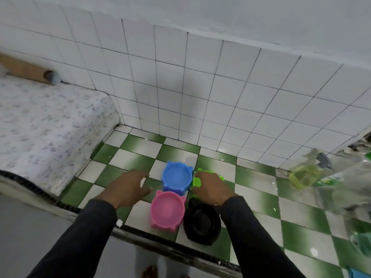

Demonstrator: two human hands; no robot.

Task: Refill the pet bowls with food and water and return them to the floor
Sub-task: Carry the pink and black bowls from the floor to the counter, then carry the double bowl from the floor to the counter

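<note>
Four bowls clustered on floor (259, 199) — blue bowl (177, 178), pink bowl (167, 210), black bowl (201, 225), green bowl (197, 180). Right hand (212, 188) covers green bowl — grip indeterminable; left hand (128, 187) fingers relaxed, empty.

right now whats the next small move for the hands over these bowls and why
Probably close the right hand on the green bowl and lift it. That hand already covers the bowl, while the left hand hovers open beside the blue bowl. The blue and pink bowl look empty, so they need refilling.
</note>
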